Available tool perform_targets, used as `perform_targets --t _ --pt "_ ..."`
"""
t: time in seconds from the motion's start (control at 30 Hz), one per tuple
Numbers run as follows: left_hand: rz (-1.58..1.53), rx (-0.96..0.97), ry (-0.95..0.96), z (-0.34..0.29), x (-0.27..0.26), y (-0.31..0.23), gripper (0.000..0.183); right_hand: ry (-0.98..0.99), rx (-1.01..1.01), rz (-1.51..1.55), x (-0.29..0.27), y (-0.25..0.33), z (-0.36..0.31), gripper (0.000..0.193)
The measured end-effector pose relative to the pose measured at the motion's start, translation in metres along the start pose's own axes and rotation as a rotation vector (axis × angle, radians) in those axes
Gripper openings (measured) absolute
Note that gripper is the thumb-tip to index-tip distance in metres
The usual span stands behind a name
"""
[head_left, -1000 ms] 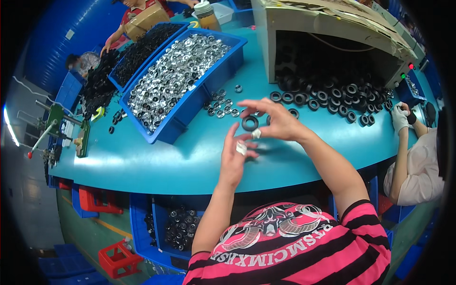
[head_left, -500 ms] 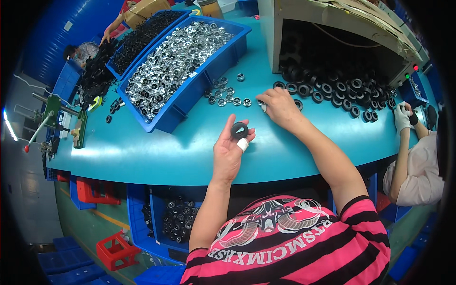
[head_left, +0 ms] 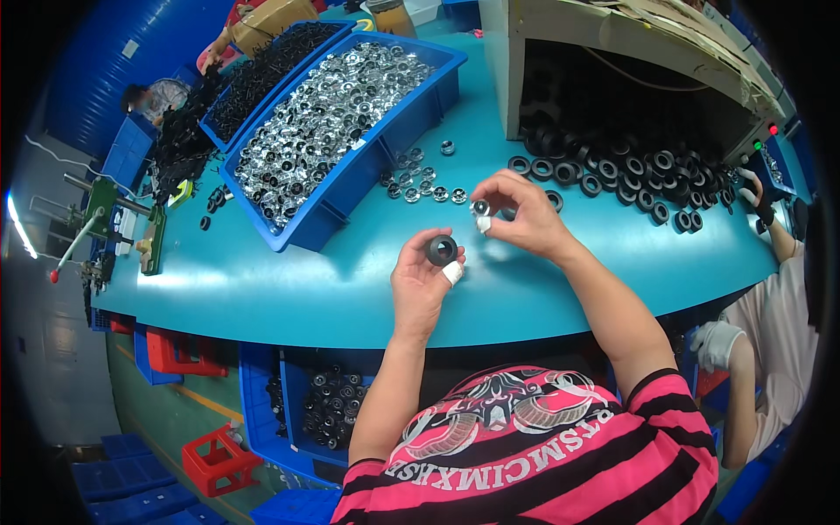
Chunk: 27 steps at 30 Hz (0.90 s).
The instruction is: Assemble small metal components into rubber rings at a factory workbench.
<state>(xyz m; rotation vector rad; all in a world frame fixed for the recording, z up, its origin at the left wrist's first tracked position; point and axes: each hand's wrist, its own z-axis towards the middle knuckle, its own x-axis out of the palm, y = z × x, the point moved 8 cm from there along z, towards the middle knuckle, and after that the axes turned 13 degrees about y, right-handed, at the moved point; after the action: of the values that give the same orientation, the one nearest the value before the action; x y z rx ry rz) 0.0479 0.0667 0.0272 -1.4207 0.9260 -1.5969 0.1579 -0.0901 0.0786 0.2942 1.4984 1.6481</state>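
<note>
My left hand (head_left: 416, 289) is closed around a thick black ring (head_left: 431, 251), its hole facing up. White tape wraps the thumb. To its right and slightly higher, my right hand (head_left: 532, 219) pinches a small shiny clear hub (head_left: 480, 208) between thumb and fingertips; this thumb is taped too. The two hands are apart. Several loose clear hubs (head_left: 426, 188) lie on the teal table beyond them. Behind my right hand, a heap of black rings (head_left: 632, 166) spills from an open-fronted box (head_left: 510, 79).
A blue bin (head_left: 376, 150) full of clear hubs stands at left, beside another bin of thin black parts (head_left: 271, 74). A green hand press (head_left: 153, 241) sits at the table's left end. A co-worker's gloved hand (head_left: 717, 344) is at right; another person (head_left: 162, 96) sits far left.
My right hand has lifted from the tabletop and drawn a little nearer with a clear hub in its pinch. My left hand's fingers have curled more around the ring. The co-worker's gloved hand has lowered.
</note>
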Motion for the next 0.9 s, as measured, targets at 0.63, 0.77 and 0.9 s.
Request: perform_targets --t 0.63,0.77,0.9 --pt "0.675 0.068 -0.129 0.001 0.001 -0.011 0.050 0.121 0.144 0.167 0.016 -0.014 -0.002 0.037" --pt "0.785 0.065 -0.140 -0.001 0.001 -0.013 0.045 0.160 0.142 0.149 0.020 -0.013 -0.003 0.037" --pt "0.603 0.126 -0.126 0.000 -0.002 -0.010 0.046 0.179 0.144 0.139 0.023 -0.012 -0.002 0.038"
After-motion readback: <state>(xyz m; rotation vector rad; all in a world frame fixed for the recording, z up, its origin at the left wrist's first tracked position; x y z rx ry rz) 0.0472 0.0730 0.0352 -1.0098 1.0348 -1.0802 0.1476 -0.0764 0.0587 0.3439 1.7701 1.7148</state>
